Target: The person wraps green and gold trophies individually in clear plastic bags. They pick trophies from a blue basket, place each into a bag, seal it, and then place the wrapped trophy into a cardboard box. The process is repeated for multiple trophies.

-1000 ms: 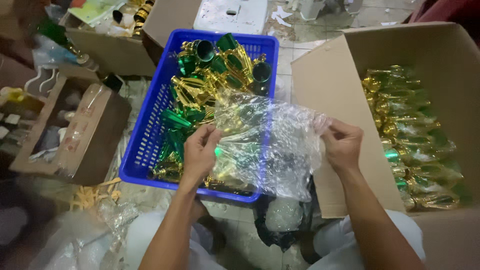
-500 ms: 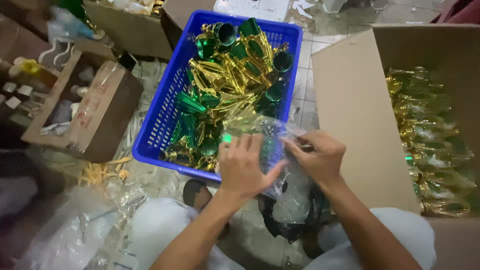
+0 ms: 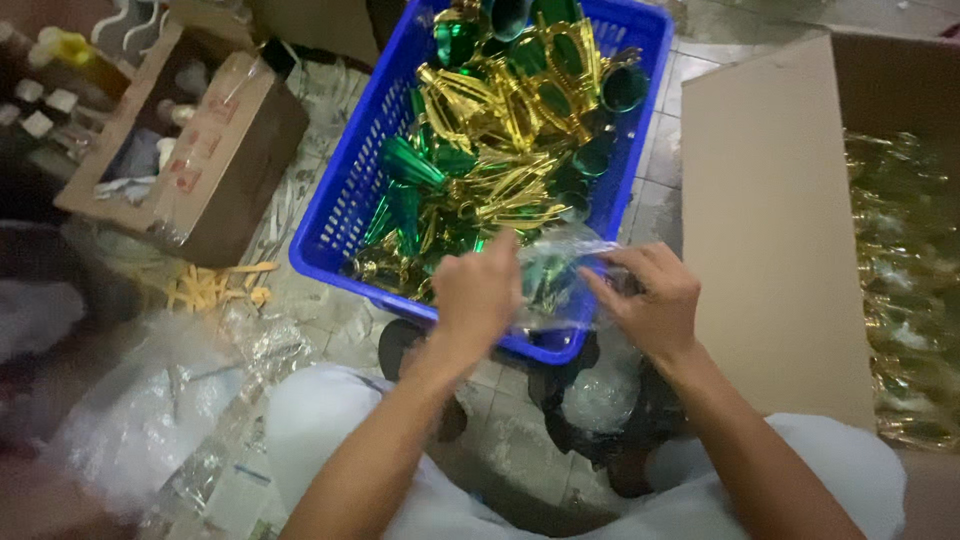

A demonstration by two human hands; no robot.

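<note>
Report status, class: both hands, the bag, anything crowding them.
Left hand and right hand both gripping clear plastic bag. Bag over blue basket front rim. Cardboard box flap close at right.

Light is dim and warm, brightest on the blue basket (image 3: 345, 205) and its shiny gold and green pieces (image 3: 500, 130), which throw small glints. The left edge falls into dark shadow (little can be made out there). Motion blur softens the whole frame, most on the plastic bag (image 3: 560, 265) and the cardboard box (image 3: 775, 230).
</note>
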